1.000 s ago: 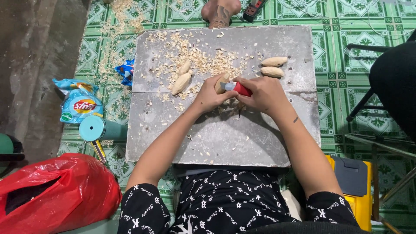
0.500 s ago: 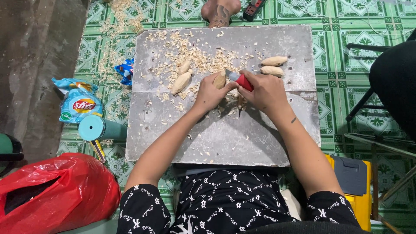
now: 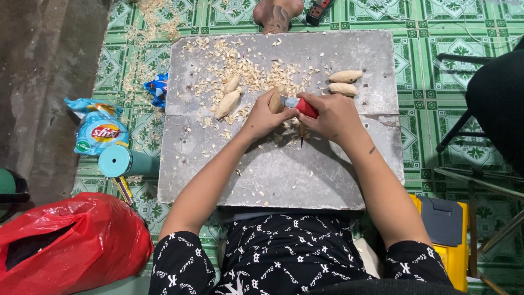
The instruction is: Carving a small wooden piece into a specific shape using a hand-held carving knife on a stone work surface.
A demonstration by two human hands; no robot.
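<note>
My left hand (image 3: 265, 116) grips a small pale wooden piece (image 3: 277, 100) above the grey work board (image 3: 284, 169). My right hand (image 3: 330, 114) holds a red-handled knife (image 3: 299, 105), its blade laid against the wooden piece. Pale wood shavings (image 3: 240, 68) lie scattered over the far half of the board. Two carved oval wooden pieces (image 3: 228, 98) rest to the left of my hands, and two more (image 3: 344, 82) lie to the right near the far edge.
A red plastic bag (image 3: 65, 246) lies at lower left, with a teal cylinder (image 3: 123, 161) and snack packets (image 3: 101, 128) beside it. A yellow box with a grey lid (image 3: 445, 229) sits at right, and a black chair (image 3: 491, 104). Someone's bare foot (image 3: 277, 13) rests beyond the board.
Both hands have moved slightly away from me across the board, and the wooden piece has been turned in my left hand while the knife stays against it.
</note>
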